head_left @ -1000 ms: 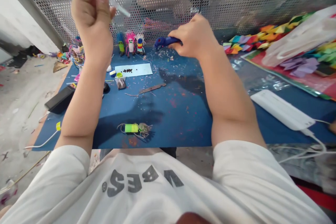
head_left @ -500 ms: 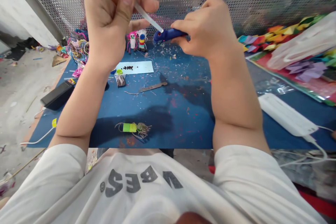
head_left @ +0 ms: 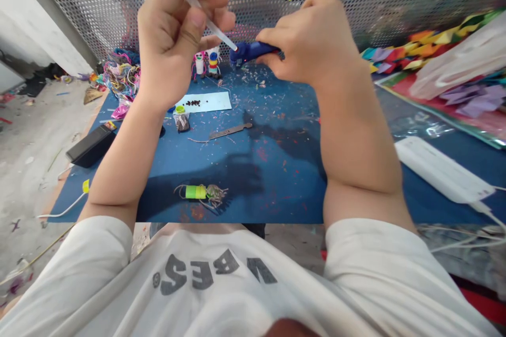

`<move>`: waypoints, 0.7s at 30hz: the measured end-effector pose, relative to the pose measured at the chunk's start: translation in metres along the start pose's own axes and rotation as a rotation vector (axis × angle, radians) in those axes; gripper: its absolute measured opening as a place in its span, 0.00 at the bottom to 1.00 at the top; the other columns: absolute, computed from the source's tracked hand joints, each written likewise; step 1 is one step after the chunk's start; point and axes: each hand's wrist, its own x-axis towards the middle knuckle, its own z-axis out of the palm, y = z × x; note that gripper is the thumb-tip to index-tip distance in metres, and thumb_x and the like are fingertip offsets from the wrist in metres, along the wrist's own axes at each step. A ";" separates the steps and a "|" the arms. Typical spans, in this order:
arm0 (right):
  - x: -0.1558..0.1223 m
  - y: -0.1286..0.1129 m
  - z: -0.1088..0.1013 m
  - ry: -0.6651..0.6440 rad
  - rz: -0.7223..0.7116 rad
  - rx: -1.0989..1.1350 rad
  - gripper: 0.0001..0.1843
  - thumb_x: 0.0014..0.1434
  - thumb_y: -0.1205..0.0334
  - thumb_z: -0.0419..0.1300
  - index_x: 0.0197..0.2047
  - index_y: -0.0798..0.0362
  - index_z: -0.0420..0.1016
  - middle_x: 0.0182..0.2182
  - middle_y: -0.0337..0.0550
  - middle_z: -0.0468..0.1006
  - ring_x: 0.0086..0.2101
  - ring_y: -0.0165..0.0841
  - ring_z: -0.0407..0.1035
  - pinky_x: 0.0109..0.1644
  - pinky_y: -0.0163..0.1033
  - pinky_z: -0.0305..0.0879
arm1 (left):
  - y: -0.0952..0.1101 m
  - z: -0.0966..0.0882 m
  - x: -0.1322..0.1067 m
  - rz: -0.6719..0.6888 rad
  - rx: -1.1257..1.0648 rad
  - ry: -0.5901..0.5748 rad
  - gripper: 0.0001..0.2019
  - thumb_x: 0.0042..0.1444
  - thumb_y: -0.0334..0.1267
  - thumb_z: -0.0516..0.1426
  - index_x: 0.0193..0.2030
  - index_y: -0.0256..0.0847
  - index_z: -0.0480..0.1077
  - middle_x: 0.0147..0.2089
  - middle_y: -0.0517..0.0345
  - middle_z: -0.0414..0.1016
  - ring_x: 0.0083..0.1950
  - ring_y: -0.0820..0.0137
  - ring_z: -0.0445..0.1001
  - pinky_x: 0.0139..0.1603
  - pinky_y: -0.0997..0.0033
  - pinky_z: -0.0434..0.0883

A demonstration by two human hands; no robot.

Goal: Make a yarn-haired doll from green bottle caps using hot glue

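My left hand (head_left: pixel 177 31) is raised above the blue mat (head_left: pixel 245 168) and pinches a long translucent white stick (head_left: pixel 193 0). The stick's lower end meets the back of a blue glue gun (head_left: pixel 249 51). My right hand (head_left: pixel 312 37) is wrapped around that glue gun, which it holds level above the far part of the mat. Both forearms reach out from white sleeves.
A small green-wrapped bundle with wiry strands (head_left: pixel 201 193) lies near the mat's front edge. A metal blade (head_left: pixel 231 130), a pale card with dark beads (head_left: pixel 203 101) and small colourful figures (head_left: pixel 206 63) sit further back. A white power strip (head_left: pixel 443 171) lies right, a black box (head_left: pixel 90 145) left.
My left hand has swung right and brought the stick's tip to the back of the glue gun. My right hand has lifted the gun slightly and moved it nearer.
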 end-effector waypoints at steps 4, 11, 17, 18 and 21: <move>0.001 -0.001 0.003 0.014 -0.016 -0.021 0.16 0.76 0.47 0.56 0.55 0.44 0.80 0.48 0.52 0.87 0.44 0.51 0.76 0.55 0.60 0.62 | -0.013 0.006 -0.001 0.054 0.023 0.060 0.08 0.74 0.51 0.66 0.51 0.56 0.87 0.41 0.58 0.86 0.44 0.64 0.90 0.33 0.74 0.82; 0.002 -0.014 -0.004 -0.039 -0.001 -0.040 0.12 0.74 0.49 0.57 0.47 0.45 0.78 0.46 0.53 0.86 0.43 0.49 0.74 0.56 0.60 0.63 | -0.019 0.008 -0.001 0.031 0.019 0.006 0.08 0.72 0.51 0.66 0.48 0.56 0.88 0.40 0.55 0.87 0.42 0.61 0.89 0.32 0.68 0.82; 0.002 -0.015 -0.004 -0.033 0.019 0.014 0.10 0.73 0.52 0.57 0.43 0.44 0.76 0.47 0.53 0.86 0.43 0.49 0.73 0.58 0.63 0.62 | -0.047 0.003 -0.001 0.184 0.034 -0.061 0.10 0.72 0.54 0.64 0.50 0.59 0.87 0.38 0.54 0.86 0.37 0.60 0.87 0.29 0.64 0.80; 0.003 -0.014 -0.003 -0.032 0.024 0.032 0.09 0.72 0.52 0.57 0.44 0.44 0.77 0.47 0.53 0.86 0.44 0.50 0.74 0.59 0.63 0.62 | -0.049 0.002 -0.001 0.185 0.039 -0.031 0.09 0.73 0.53 0.64 0.49 0.58 0.87 0.37 0.54 0.86 0.37 0.60 0.87 0.28 0.66 0.80; 0.003 -0.010 0.001 -0.018 0.027 0.082 0.10 0.72 0.51 0.59 0.47 0.44 0.78 0.48 0.53 0.86 0.48 0.52 0.76 0.60 0.63 0.62 | -0.048 0.001 -0.001 0.068 0.048 0.112 0.07 0.72 0.51 0.66 0.45 0.59 0.87 0.37 0.55 0.86 0.38 0.60 0.89 0.29 0.66 0.81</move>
